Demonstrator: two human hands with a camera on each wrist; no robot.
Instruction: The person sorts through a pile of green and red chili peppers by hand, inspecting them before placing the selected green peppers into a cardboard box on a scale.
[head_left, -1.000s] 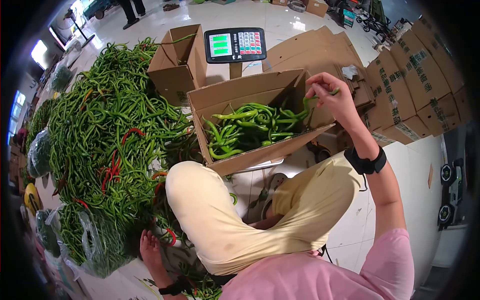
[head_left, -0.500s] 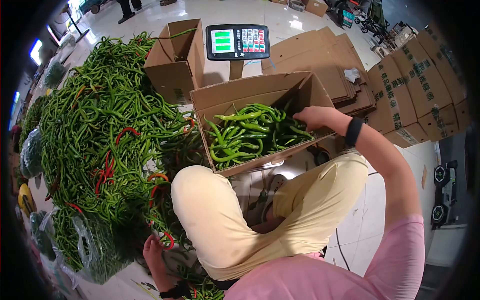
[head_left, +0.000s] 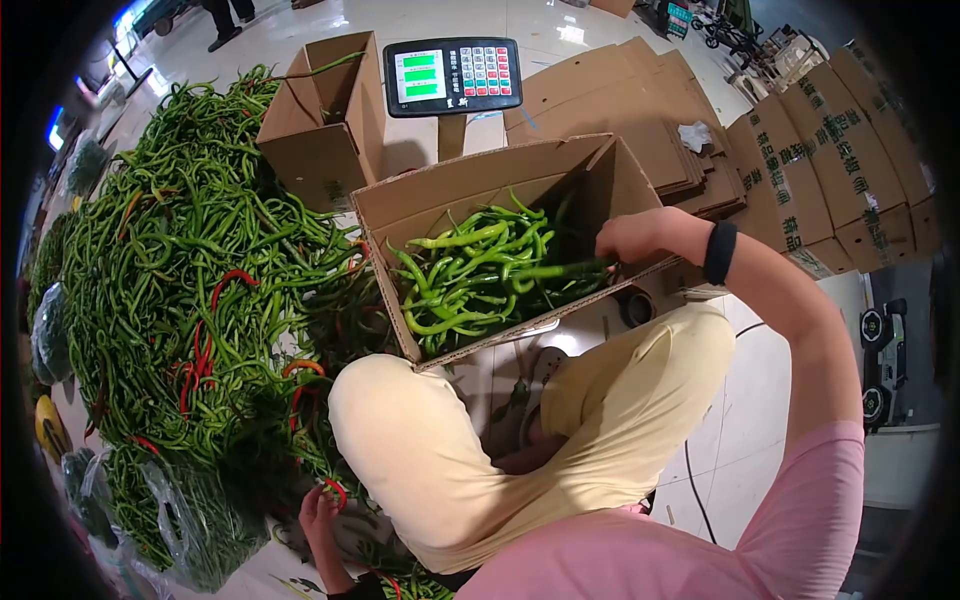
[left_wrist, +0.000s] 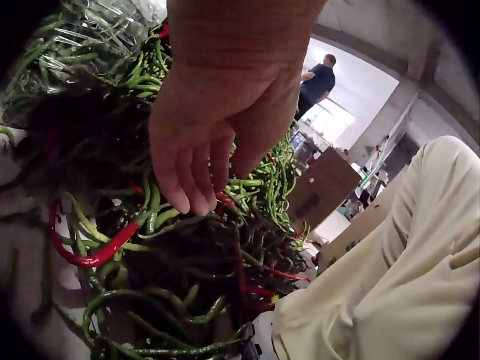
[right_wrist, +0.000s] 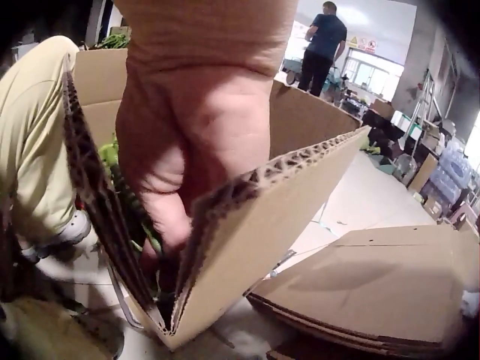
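My right hand (head_left: 638, 236) reaches over the right end of an open cardboard box (head_left: 480, 180) and pinches a long green chili pepper (head_left: 562, 271), blurred in the head view. Light and dark green chili peppers (head_left: 470, 265) lie heaped in that box. In the right wrist view the fingers (right_wrist: 171, 219) point down between two cardboard walls. My left hand (head_left: 318, 512) hangs with loosely bent fingers over scattered peppers at the pile's near edge. Close to it in the left wrist view are a curved red chili pepper (left_wrist: 97, 253) and several green ones.
A large pile of green chili peppers (head_left: 190, 260) spreads at left, with a clear plastic bag (head_left: 190, 520) in front. Behind the box stand a scale display (head_left: 453, 77) and another open carton (head_left: 320, 140). Flattened cardboard (head_left: 590, 110) and stacked cartons (head_left: 825, 160) are at right.
My right hand has come down from above the box's right end, with a green chili pepper, to inside its rim. My left hand has shifted slightly right over the loose peppers.
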